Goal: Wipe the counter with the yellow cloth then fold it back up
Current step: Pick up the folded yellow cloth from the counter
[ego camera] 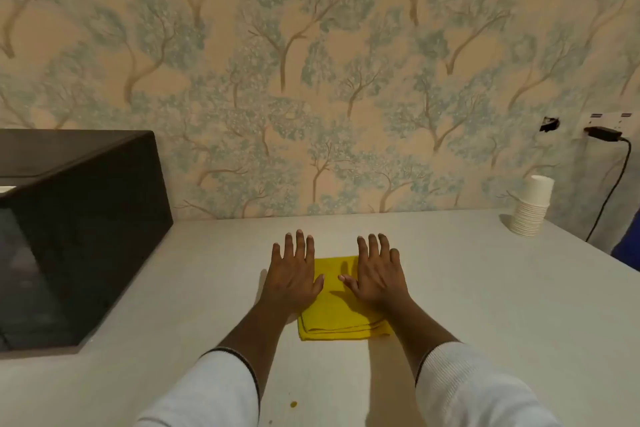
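Note:
A yellow cloth (337, 308) lies folded into a square on the white counter (485, 288), in the middle of the view. My left hand (292, 270) rests flat, palm down, over the cloth's left edge with its fingers spread. My right hand (379, 270) lies flat the same way over the cloth's right part. Neither hand grips the cloth; the fingers point toward the wall. The cloth's layered near edge shows between my forearms.
A black microwave (79, 236) stands on the counter at the left. A stack of white paper cups (530, 206) sits at the back right by the wall. A black cable (613, 184) hangs from a wall socket. A small yellowish spot (293, 403) marks the counter near me.

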Demonstrator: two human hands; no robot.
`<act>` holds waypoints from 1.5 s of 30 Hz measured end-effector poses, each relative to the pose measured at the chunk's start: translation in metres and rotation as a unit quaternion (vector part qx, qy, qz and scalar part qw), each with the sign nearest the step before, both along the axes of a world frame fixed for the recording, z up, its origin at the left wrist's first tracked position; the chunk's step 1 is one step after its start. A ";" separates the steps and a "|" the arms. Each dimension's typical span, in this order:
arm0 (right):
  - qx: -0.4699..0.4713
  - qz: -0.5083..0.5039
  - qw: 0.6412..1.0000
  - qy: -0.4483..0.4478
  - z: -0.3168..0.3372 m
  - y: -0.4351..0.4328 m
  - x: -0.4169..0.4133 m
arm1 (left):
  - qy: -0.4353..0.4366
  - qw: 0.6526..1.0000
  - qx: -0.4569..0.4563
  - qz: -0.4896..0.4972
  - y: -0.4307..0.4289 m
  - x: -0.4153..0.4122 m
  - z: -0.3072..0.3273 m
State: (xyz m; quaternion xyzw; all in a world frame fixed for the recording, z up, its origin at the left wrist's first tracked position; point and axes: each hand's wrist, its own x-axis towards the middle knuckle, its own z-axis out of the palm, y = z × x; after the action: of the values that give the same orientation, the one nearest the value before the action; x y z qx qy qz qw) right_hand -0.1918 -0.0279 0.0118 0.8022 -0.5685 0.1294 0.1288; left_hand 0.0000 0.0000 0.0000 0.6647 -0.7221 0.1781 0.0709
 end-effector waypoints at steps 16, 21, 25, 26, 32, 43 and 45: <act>0.034 -0.052 0.998 0.022 -0.034 -0.018 0.000 | -0.014 1.000 0.014 0.024 -0.017 0.004 -0.027; 0.089 -0.100 0.991 -0.023 -0.032 -0.019 0.002 | 0.059 0.995 0.031 0.076 -0.020 0.000 -0.024; 0.164 -0.141 0.964 -0.152 -0.033 -0.026 0.004 | 0.132 0.986 0.052 0.085 -0.030 -0.001 -0.023; 0.179 -0.150 0.953 -0.193 -0.033 -0.029 0.004 | 0.137 0.986 0.052 0.083 -0.032 -0.001 -0.022; 0.197 -0.108 0.924 -0.311 -0.030 -0.042 -0.008 | 0.392 0.917 0.074 0.015 -0.036 0.002 -0.021; 0.193 -0.086 0.936 -0.280 -0.007 -0.038 -0.005 | 0.635 0.768 0.079 -0.030 -0.038 -0.008 0.026; 0.179 -0.111 0.935 -0.286 0.005 -0.036 0.001 | 0.650 0.755 0.079 -0.048 -0.036 -0.008 0.040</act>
State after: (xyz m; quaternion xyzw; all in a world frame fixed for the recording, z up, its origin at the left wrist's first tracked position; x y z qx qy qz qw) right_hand -0.1911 -0.0635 0.0172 0.6728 -0.6805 0.2341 -0.1718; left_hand -0.0078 -0.0363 0.0404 0.5884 -0.5446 -0.3576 0.4789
